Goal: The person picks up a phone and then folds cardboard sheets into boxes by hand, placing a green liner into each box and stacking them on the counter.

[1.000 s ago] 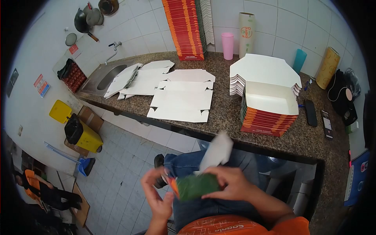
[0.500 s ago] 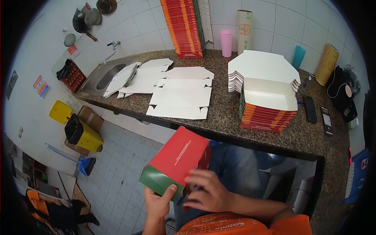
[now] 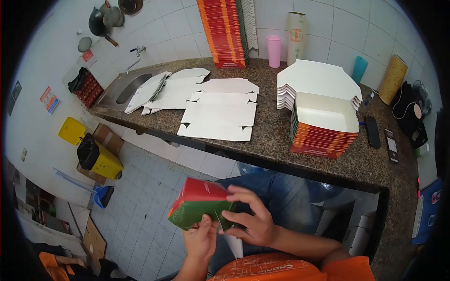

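A red and green cardboard box (image 3: 199,210), partly folded, is held above my lap, green side towards me. My left hand (image 3: 200,239) grips its lower edge, thumb pressed on the green side. At the right end, my right hand (image 3: 251,218) has its fingers around a green corner flap. A white flap hangs below that hand. On the counter ahead lie flat white box blanks (image 3: 218,114). To their right stands a stack of nested formed boxes (image 3: 323,138), white inside and red outside, with lids raised.
The granite counter (image 3: 267,140) carries a tall stack of red boxes (image 3: 222,35), a pink cup (image 3: 273,51), a teal cup (image 3: 358,70) and phones (image 3: 371,131). A sink (image 3: 133,89) and yellow bin (image 3: 105,161) are left. Another person (image 3: 63,264) is at lower left.
The box has been lowered and tilted, so its green side now faces me more and less of the red shows. My right hand has moved slightly up and right to the corner flap.
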Demonstrator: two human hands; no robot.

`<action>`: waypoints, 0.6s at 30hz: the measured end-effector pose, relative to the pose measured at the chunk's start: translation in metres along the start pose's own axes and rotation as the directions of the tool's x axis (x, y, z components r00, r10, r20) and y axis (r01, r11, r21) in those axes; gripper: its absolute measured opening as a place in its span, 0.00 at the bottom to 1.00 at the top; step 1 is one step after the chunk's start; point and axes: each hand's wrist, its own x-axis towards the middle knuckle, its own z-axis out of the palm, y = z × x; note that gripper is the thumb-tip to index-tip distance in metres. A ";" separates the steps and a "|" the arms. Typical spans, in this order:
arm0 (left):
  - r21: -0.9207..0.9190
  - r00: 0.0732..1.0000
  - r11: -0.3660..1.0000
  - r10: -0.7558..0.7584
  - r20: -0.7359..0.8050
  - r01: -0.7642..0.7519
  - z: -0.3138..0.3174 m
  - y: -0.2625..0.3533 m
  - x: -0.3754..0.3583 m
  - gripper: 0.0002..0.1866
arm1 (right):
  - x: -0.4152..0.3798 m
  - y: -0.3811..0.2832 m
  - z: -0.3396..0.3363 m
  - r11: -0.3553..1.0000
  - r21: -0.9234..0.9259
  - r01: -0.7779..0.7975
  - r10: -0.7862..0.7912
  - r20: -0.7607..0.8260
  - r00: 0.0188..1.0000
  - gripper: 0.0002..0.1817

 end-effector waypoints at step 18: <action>0.902 0.829 0.419 -0.463 0.313 -0.106 -0.013 0.021 0.010 0.11 | 0.006 0.011 -0.035 0.990 -0.140 -0.015 0.042 0.193 0.980 0.46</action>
